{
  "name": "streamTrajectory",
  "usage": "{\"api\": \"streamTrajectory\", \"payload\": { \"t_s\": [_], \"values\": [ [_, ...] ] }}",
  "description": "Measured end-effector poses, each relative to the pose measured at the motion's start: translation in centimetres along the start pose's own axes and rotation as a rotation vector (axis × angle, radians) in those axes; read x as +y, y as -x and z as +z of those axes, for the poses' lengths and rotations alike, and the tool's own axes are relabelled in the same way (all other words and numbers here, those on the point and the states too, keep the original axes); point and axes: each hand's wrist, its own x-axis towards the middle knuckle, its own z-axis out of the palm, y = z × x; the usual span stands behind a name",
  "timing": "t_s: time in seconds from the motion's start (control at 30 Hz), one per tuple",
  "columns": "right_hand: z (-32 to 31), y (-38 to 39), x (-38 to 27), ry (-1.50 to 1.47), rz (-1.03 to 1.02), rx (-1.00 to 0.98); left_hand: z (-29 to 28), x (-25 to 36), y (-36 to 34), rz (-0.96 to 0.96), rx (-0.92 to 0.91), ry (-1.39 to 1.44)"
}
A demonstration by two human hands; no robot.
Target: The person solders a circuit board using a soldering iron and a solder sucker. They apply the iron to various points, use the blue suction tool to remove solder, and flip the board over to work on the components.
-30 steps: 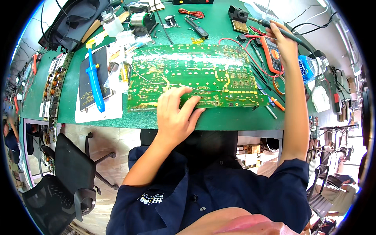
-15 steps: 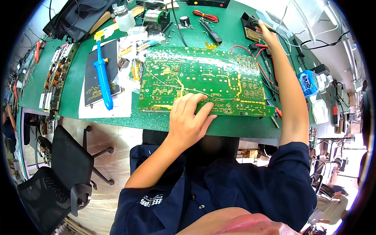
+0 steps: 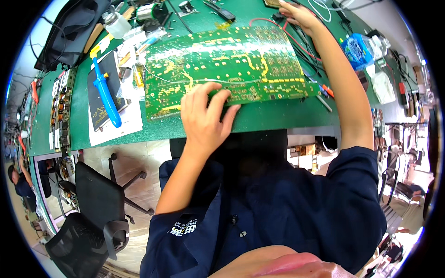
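Note:
A large green circuit board point(image 3: 222, 65) lies on the bench before me, glossy, with yellow traces and a thin pale wire point(image 3: 169, 80) across it. On its near edge rests my left hand point(image 3: 204, 113), fingers apart and bent, fingertips touching the board close to the wire; nothing shows in its grasp. My right hand point(image 3: 300, 19) reaches to the far right, fingers stretched toward the brown-gold corner of a stand point(image 3: 272, 3) cut off by the upper edge. Whether it still holds a black handle is not visible.
Left of the board lie a blue solder sucker point(image 3: 106, 95), a dark notebook point(image 3: 99, 109) and paper. A white bottle point(image 3: 116, 25) and solder spool point(image 3: 146, 11) stand behind. Red cable point(image 3: 301, 45) runs along the right; beyond lies a blue package point(image 3: 357, 52). An office chair point(image 3: 99, 185) stands lower left.
The whole view has shifted, moving the bench up and left in the picture. My left hand stays on the board. The black handle seen at my right hand earlier no longer shows.

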Motion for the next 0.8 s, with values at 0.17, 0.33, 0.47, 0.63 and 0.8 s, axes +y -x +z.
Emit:
{"api": "streamTrajectory", "payload": {
  "t_s": [0.17, 0.33, 0.47, 0.63, 0.8],
  "values": [
    [2.2, 9.9, -3.8, 0.225, -0.110, -0.080, 0.4, 0.0, 0.3, 0.011, 0.018, -0.027],
    [1.9, 21.1, -5.1, 0.127, -0.334, -0.144, 0.6, 0.1, 0.6, 0.059, 0.048, -0.063],
    [0.5, 28.5, -2.1, 0.151, -0.505, 0.252, 0.9, 0.2, 0.6, 0.102, 0.063, -0.078],
    [2.1, 32.8, 5.1, 0.547, -0.452, 0.613, 0.7, 0.0, 0.6, 0.143, 0.077, -0.047],
    [2.5, 33.7, 8.2, 0.832, -0.485, 0.624, 1.3, 1.1, 0.3, 0.219, 0.054, -0.047]
  ]
}}
